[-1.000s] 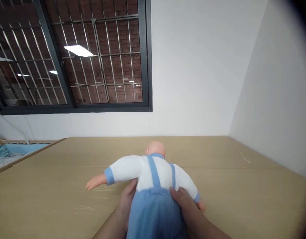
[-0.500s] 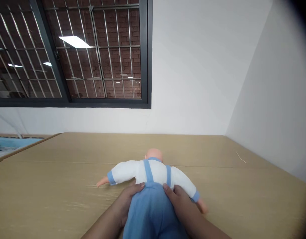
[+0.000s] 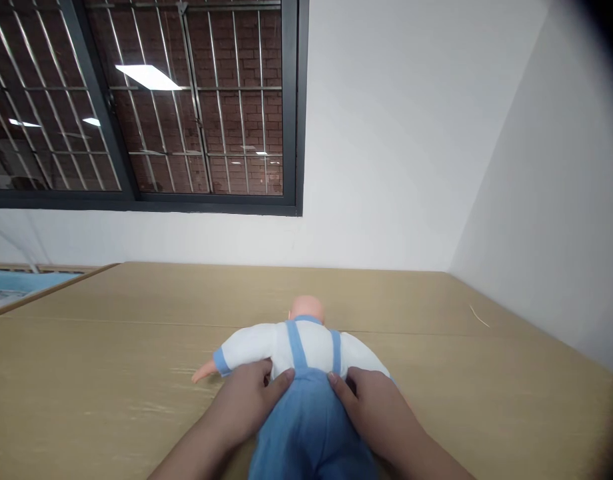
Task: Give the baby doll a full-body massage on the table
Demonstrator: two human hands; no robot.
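A baby doll (image 3: pixel 311 400) in a white shirt and blue suspender trousers lies with its back toward me, head pointing away and arms spread. My left hand (image 3: pixel 246 400) grips the left side of its waist, thumb on the trouser band and fingers tucked under the side. On the opposite side my right hand (image 3: pixel 376 407) holds the waist the same way, its thumb near the right strap. The doll's left-lying arm shows its blue cuff and bare hand, while its right-lying hand is mostly hidden behind my right hand. The trouser legs run out of view at the bottom.
The doll is over a wooden tabletop (image 3: pixel 111 373). A thin pale strip (image 3: pixel 479 317) lies at its right. Behind stand a white wall (image 3: pixel 386 133) and a dark-framed barred window (image 3: pixel 292 107). Something light blue (image 3: pixel 31 280) shows beyond the table's left edge.
My left hand's fingers have shifted up and outward along the doll's side. My right hand has risen slightly, covering more of the doll's right-lying arm. The doll stays nearly in place.
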